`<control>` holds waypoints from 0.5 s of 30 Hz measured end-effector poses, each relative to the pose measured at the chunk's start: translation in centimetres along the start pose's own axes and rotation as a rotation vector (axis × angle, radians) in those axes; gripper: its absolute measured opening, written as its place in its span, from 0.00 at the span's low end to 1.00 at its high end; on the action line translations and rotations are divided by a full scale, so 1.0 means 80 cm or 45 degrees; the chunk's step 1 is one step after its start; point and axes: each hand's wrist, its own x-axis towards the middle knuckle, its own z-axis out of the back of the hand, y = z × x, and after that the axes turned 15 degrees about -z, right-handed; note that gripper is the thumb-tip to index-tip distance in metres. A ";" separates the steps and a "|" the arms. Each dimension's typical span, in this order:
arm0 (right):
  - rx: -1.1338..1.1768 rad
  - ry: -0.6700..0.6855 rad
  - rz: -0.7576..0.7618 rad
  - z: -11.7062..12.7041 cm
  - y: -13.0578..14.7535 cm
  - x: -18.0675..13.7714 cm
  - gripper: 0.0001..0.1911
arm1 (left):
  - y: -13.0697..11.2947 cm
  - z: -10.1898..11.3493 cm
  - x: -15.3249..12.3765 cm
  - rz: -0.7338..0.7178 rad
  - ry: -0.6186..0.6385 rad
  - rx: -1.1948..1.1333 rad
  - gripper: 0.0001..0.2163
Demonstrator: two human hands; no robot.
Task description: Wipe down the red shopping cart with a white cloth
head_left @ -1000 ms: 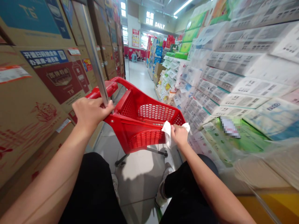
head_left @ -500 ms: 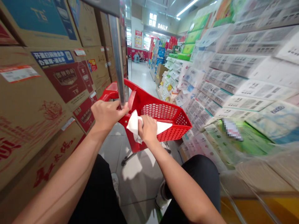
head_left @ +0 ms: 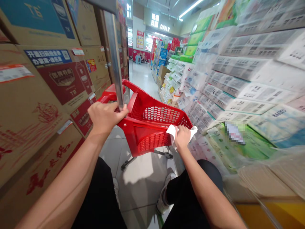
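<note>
A red plastic shopping cart [head_left: 143, 130] with perforated basket walls stands in front of me. My left hand [head_left: 106, 117] is closed on the cart's near-left end, with its thumb against the foot of an upright metal pole [head_left: 116, 60]. At the basket's far right corner, my right hand [head_left: 183, 137] is closed on a white cloth [head_left: 172, 130] and holds it over the top rim. Whether it is cloth or paper is hard to tell. The fingers' undersides are hidden.
Stacked cardboard boxes [head_left: 59, 73] line the left side closely. On the right rise piled packs of tissue [head_left: 233, 70], with a green pack [head_left: 252, 143] low down. The cart's wheels [head_left: 168, 155] rest on a tiled floor [head_left: 140, 171]. An aisle [head_left: 144, 74] runs ahead.
My right hand has slid the white cloth along the basket's near rim, from beside my left hand to the far right corner. My left hand keeps its hold on the cart.
</note>
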 end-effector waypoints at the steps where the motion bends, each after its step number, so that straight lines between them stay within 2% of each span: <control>1: 0.049 0.014 0.015 0.003 0.025 -0.009 0.19 | -0.004 0.000 0.000 0.003 0.006 0.003 0.16; 4: 0.254 0.117 0.162 0.019 0.117 -0.041 0.18 | -0.015 -0.001 0.002 0.009 0.030 -0.013 0.16; 6: 0.387 0.170 0.289 0.033 0.173 -0.060 0.23 | -0.018 -0.001 0.002 0.009 0.036 -0.033 0.16; 8: 0.477 0.208 0.397 0.045 0.207 -0.070 0.29 | -0.016 -0.001 0.003 0.001 0.040 -0.036 0.16; 9: 0.502 0.231 0.447 0.050 0.213 -0.071 0.31 | -0.014 -0.001 0.003 -0.005 0.043 -0.030 0.16; 11: 0.510 0.283 0.520 0.052 0.203 -0.068 0.31 | -0.006 -0.001 0.003 -0.017 0.045 -0.011 0.16; 13: 0.461 0.321 0.526 0.046 0.167 -0.059 0.30 | 0.002 -0.001 0.002 -0.027 0.040 -0.003 0.16; 15: 0.366 0.327 0.465 0.037 0.116 -0.046 0.29 | 0.008 -0.001 0.002 -0.031 0.029 -0.009 0.17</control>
